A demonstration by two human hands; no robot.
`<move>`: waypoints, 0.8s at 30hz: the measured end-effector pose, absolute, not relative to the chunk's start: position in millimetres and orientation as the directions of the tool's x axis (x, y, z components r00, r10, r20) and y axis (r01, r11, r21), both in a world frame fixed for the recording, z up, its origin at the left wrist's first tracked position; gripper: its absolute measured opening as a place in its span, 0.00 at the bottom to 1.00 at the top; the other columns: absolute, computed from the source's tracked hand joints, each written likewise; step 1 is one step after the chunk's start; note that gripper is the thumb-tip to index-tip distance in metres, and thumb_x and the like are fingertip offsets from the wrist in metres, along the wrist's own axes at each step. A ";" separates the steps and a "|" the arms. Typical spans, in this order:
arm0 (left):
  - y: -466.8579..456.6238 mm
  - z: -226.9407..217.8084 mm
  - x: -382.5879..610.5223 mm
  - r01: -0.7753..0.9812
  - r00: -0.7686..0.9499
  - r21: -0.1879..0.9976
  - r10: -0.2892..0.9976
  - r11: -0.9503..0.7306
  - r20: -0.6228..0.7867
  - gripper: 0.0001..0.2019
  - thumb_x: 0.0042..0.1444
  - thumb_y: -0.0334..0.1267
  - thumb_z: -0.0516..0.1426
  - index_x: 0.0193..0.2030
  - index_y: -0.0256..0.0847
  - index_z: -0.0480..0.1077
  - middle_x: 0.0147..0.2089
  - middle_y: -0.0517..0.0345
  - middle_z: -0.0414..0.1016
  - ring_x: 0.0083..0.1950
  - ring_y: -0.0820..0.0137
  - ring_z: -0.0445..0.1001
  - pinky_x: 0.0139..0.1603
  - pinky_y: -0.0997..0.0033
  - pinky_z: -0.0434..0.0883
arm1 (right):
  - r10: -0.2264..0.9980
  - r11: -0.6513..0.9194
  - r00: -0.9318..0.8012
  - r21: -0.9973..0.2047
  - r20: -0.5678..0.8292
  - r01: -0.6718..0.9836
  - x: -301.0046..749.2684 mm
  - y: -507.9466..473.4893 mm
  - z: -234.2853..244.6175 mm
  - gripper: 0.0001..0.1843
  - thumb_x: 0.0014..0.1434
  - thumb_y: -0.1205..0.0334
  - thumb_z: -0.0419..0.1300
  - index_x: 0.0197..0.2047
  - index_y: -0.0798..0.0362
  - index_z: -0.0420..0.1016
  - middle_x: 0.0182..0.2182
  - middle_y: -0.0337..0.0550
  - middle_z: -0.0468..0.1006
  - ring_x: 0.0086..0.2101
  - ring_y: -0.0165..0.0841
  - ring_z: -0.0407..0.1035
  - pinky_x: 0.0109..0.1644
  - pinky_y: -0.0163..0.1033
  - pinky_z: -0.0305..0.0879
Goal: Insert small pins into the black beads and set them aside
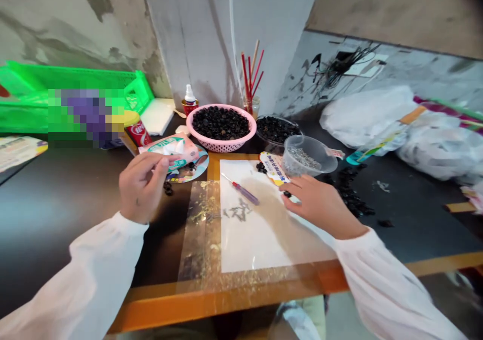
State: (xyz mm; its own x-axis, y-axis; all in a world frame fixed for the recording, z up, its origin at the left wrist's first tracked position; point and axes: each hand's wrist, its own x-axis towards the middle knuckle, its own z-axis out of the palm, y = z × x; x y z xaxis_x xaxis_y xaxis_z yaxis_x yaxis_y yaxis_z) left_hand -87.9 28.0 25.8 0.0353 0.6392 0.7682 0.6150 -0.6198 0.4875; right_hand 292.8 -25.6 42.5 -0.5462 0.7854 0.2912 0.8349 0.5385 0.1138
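My left hand is raised above the dark table at the left, its thumb and fingers pinched together. What they hold, if anything, is too small to tell. My right hand hovers over the right edge of a white sheet, with a small black piece between thumb and fingers. On the sheet lie a screwdriver with a purplish handle and several small metal pieces. Just beyond my right hand stands a clear tub of small metal parts, beside a printed card with black pieces on it.
A pink basket of black pieces stands at the back, next to a clear bowl of more. A tissue pack lies behind my left hand. Black pieces are heaped at right, near white plastic bags. A green crate is back left.
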 end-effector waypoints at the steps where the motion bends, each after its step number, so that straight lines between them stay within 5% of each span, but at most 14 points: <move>1: 32.2 24.6 -90.3 0.685 0.090 0.412 0.631 -0.601 0.770 0.09 0.65 0.37 0.57 0.42 0.42 0.80 0.40 0.61 0.80 0.42 0.67 0.76 0.47 0.65 0.71 | 0.788 0.534 -0.554 0.150 0.268 0.832 306.8 -26.5 35.3 0.10 0.66 0.63 0.57 0.44 0.54 0.80 0.37 0.48 0.81 0.39 0.41 0.71 0.42 0.42 0.61; 7: 45.9 7.7 -79.6 0.876 0.434 -0.067 0.720 -0.477 0.541 0.14 0.66 0.41 0.53 0.50 0.43 0.78 0.49 0.48 0.77 0.49 0.55 0.73 0.49 0.56 0.68 | 0.812 0.512 -0.552 0.223 0.190 0.830 338.4 -29.0 11.9 0.16 0.65 0.59 0.60 0.53 0.55 0.78 0.40 0.51 0.78 0.40 0.44 0.70 0.45 0.46 0.62; 10: 52.1 5.1 -70.0 0.886 0.464 -0.199 0.775 -0.420 0.429 0.19 0.67 0.40 0.50 0.59 0.41 0.73 0.50 0.41 0.75 0.50 0.50 0.71 0.46 0.53 0.67 | 0.828 0.503 -0.521 0.138 0.206 0.853 320.5 -20.9 22.8 0.18 0.66 0.56 0.59 0.55 0.55 0.77 0.42 0.50 0.78 0.42 0.43 0.70 0.48 0.46 0.63; 13: 58.7 5.5 -67.6 0.887 0.457 -0.256 0.806 -0.383 0.376 0.16 0.66 0.38 0.51 0.54 0.39 0.76 0.48 0.39 0.74 0.49 0.48 0.71 0.43 0.53 0.66 | 0.865 0.427 -0.429 0.069 0.262 0.902 288.7 2.0 33.1 0.15 0.69 0.59 0.56 0.53 0.54 0.78 0.44 0.49 0.80 0.45 0.43 0.71 0.52 0.45 0.63; 16: 62.5 4.9 -73.7 0.885 0.465 -0.207 0.812 -0.417 0.354 0.14 0.66 0.34 0.51 0.44 0.39 0.79 0.46 0.41 0.75 0.49 0.50 0.71 0.44 0.54 0.67 | 0.910 0.312 -0.315 0.054 0.271 0.949 258.0 29.2 31.5 0.15 0.68 0.63 0.56 0.55 0.54 0.77 0.48 0.49 0.80 0.49 0.43 0.71 0.52 0.43 0.63; 20: 61.4 3.6 -82.6 0.876 0.455 -0.046 0.790 -0.481 0.410 0.14 0.67 0.35 0.50 0.45 0.39 0.77 0.46 0.44 0.77 0.47 0.53 0.73 0.48 0.54 0.69 | 0.931 0.271 -0.276 0.053 0.239 0.961 236.7 46.4 17.4 0.11 0.65 0.62 0.61 0.48 0.53 0.80 0.44 0.50 0.81 0.48 0.45 0.71 0.46 0.43 0.64; 24: 54.0 6.7 -75.1 0.780 0.362 0.315 0.801 -0.541 0.477 0.12 0.65 0.40 0.53 0.48 0.40 0.75 0.48 0.46 0.76 0.51 0.55 0.74 0.55 0.53 0.69 | 0.934 0.271 -0.274 0.042 0.229 0.962 233.0 43.2 9.1 0.08 0.66 0.63 0.59 0.44 0.52 0.81 0.40 0.49 0.82 0.47 0.46 0.71 0.45 0.44 0.63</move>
